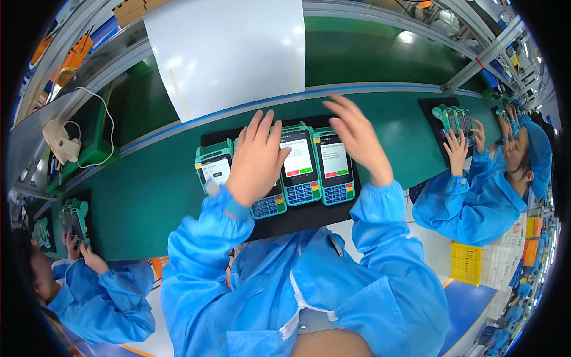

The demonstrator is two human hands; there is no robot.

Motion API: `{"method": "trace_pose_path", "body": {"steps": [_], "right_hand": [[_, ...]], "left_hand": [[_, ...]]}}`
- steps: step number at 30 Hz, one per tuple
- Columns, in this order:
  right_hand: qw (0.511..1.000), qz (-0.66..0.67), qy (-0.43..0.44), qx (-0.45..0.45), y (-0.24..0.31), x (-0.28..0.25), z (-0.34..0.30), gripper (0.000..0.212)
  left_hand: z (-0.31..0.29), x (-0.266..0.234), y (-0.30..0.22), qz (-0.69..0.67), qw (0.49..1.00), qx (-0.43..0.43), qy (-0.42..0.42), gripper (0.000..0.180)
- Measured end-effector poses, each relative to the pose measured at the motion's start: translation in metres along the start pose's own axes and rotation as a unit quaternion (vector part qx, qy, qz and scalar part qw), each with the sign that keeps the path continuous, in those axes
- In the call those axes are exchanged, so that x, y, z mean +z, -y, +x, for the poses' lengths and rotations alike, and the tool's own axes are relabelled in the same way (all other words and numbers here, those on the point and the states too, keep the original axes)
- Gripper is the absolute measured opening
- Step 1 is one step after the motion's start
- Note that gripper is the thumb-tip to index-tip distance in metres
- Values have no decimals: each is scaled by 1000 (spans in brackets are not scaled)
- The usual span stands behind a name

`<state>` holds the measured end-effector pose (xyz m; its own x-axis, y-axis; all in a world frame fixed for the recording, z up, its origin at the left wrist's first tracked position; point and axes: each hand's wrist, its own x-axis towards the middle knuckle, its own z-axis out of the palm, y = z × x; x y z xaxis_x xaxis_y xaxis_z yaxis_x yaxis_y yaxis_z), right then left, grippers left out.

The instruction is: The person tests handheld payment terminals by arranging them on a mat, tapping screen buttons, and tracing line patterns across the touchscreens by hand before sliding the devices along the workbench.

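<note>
Holding both hands out over a row of teal card terminals (302,178) on the bench (148,202).
The terminals lie side by side on a black mat (285,229) directly before the person, screens and keypads facing up; the left hand (257,160) covers much of the row's left part, its grip loose, fingers stretched out and pinching nothing, though contact cannot be told, while the right hand (360,143), slightly blurred, is at the upper right of the rightmost terminal (335,163), its grip spread, contact likewise unclear; a white sheet (232,53) is beyond them, and one co-worker (98,306) at left and another co-worker (476,199) at right have their hands at similar devices (455,122).
</note>
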<state>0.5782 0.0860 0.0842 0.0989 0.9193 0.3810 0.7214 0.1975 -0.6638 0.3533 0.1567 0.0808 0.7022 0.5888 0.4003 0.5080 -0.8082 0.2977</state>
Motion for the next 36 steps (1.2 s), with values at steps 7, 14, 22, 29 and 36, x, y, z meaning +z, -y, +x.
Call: {"method": "trace_pose_path", "body": {"steps": [7,14,22,29,36], "right_hand": [[836,462,-119,272,-40,26,-103,41],[839,467,-159,230,-19,40,-97,48],[845,468,-152,208,-29,38,-99,52],[917,309,-200,151,-15,49,-105,46],[985,-163,-51,-1,30,59,-99,31]], "left_hand": [[-81,-13,-56,-131,991,-23,15,28],[-103,27,-71,-80,995,-60,-14,22],[-91,38,-96,-56,996,-42,-49,24],[-99,28,-78,13,990,-110,-91,21],[-104,24,-60,63,977,-172,-113,23]]}}
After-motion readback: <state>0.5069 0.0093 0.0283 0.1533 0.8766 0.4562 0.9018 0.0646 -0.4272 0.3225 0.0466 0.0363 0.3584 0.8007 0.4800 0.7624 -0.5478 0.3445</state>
